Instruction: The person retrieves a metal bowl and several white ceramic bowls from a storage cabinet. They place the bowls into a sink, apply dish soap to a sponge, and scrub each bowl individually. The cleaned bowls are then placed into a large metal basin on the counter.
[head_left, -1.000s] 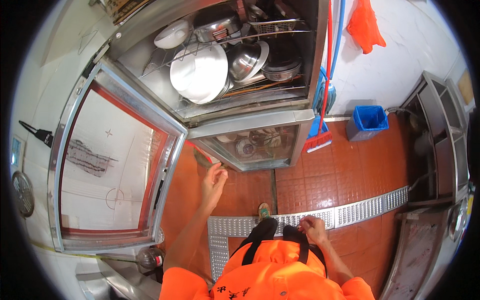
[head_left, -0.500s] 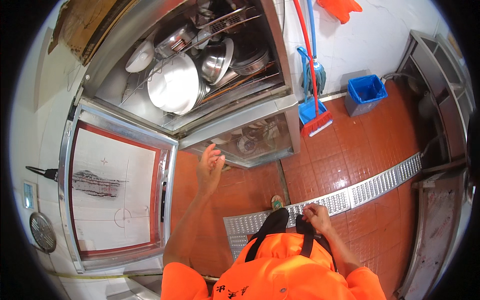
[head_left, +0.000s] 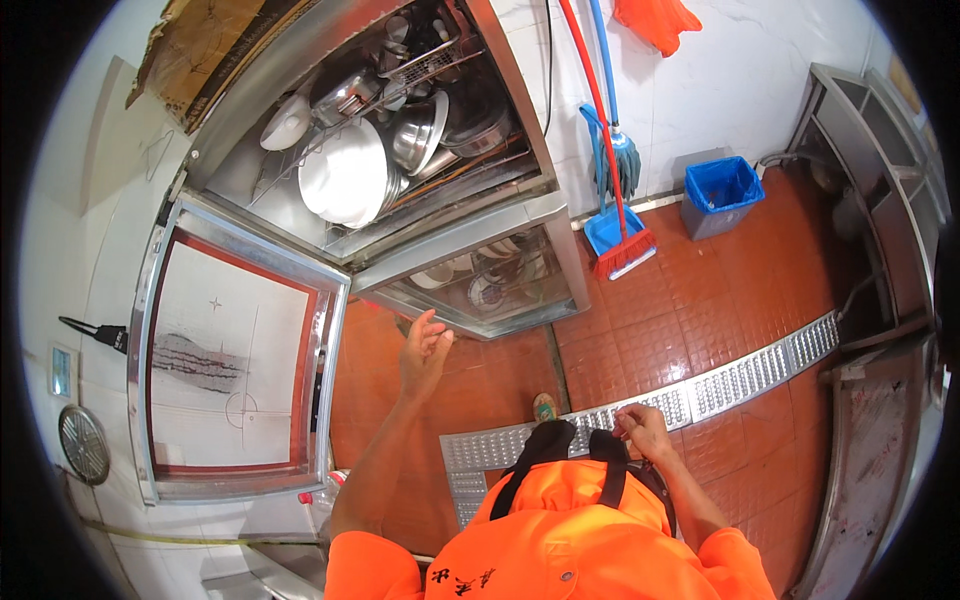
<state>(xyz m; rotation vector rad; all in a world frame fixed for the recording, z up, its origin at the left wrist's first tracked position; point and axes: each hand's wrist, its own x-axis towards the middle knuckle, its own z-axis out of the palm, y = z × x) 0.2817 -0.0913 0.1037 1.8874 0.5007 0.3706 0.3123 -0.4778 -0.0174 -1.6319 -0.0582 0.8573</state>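
My left hand (head_left: 424, 358) is raised in front of the cabinet, fingers apart and holding nothing. It is nearest the lower glass door (head_left: 490, 285) of the cabinet, a little short of its frame in the picture; whether they touch I cannot tell. The metal dish cabinet (head_left: 545, 185) has its upper door (head_left: 330, 400) swung wide to the left. On its wire racks are a stack of white plates (head_left: 345, 175), a steel bowl (head_left: 415, 135), a white bowl (head_left: 287, 123) and lidded pots (head_left: 345, 95). By my right hip my right hand (head_left: 645, 432) hangs with curled fingers, no object showing in it.
Against the tiled wall lean a red broom (head_left: 625, 252), a blue dustpan (head_left: 605, 232) and a mop (head_left: 625, 165). A grey bin (head_left: 715, 210) with a blue liner stands beside them. A metal drain grating (head_left: 740, 385) crosses the red floor. Steel shelving (head_left: 880, 200) lines the right.
The view has shifted slightly. My left hand sits a little lower and farther right against the lower door. A red-capped clear item has come into view below the upper door. My right hand barely moved.
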